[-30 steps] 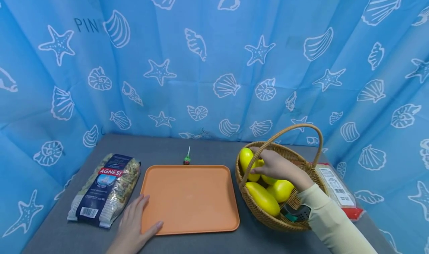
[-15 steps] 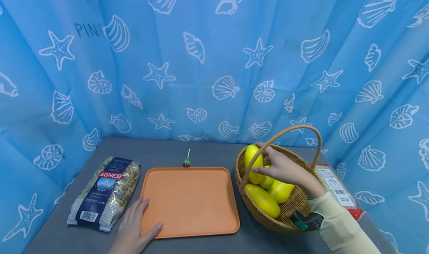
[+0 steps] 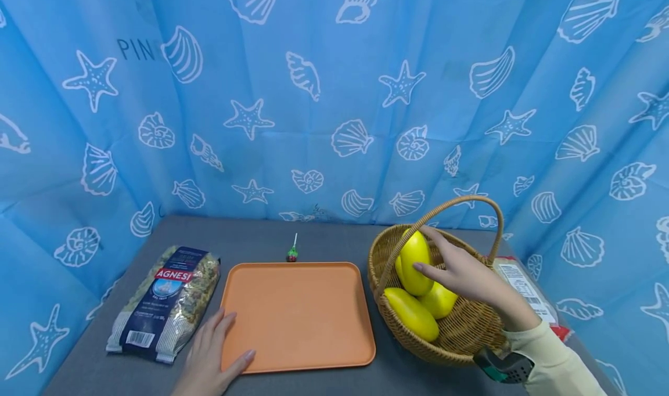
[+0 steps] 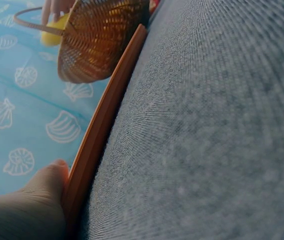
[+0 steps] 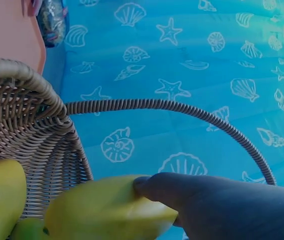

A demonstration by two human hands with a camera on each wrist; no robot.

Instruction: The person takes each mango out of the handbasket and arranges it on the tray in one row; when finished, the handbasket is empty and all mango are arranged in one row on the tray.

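My right hand (image 3: 465, 271) reaches under the handle of a wicker basket (image 3: 473, 329) and holds a yellow mango (image 3: 415, 262) between thumb and fingers, above other yellow mangoes (image 3: 413, 315). The right wrist view shows the thumb (image 5: 167, 187) pressed along the held mango (image 5: 101, 210); the fingers behind it are mostly hidden. My left hand (image 3: 206, 352) rests at the left edge of an orange tray (image 3: 298, 317), fingers straight and spread. From the left wrist, its thumb (image 4: 56, 175) touches the side of the tray (image 4: 104, 117).
A bag of Agnesi pasta (image 3: 164, 303) lies left of the tray. Behind the tray is a small green lollipop (image 3: 292, 254). A package with a white label (image 3: 528, 285) lies partly hidden right of the basket. A blue shell-patterned curtain (image 3: 324, 105) hangs behind the grey table.
My right hand has drawn the mango up and to the right from the basket's left side, more of it now showing. The left hand and tray stay put.
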